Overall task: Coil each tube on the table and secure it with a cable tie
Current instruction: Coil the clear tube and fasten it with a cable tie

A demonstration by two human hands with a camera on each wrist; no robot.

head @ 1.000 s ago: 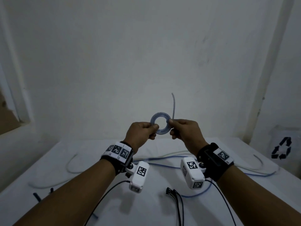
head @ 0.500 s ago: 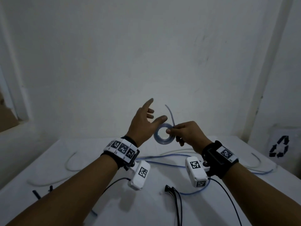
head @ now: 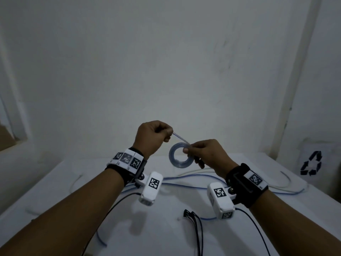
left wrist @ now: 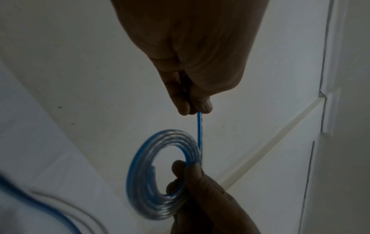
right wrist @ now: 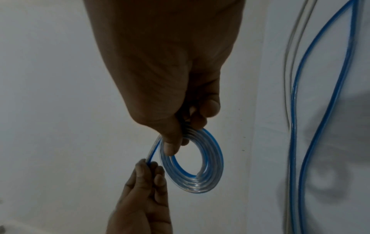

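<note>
A: What does the head view show?
B: The right hand (head: 206, 154) pinches a coiled tube (head: 180, 157) above the table (head: 166, 235); the left hand (head: 152, 137) grips its free end (head: 180, 138). Black cable ties (head: 193, 220) lie on the table.

A: And the left wrist view?
B: Left fingertips (left wrist: 183, 106) are clamped together on the blue-striped end, taut to the coil.

A: The right wrist view?
B: Thumb and fingers (right wrist: 170, 142) squeeze the coil's rim. Loose tubes (right wrist: 300, 110) lie beyond.
</note>
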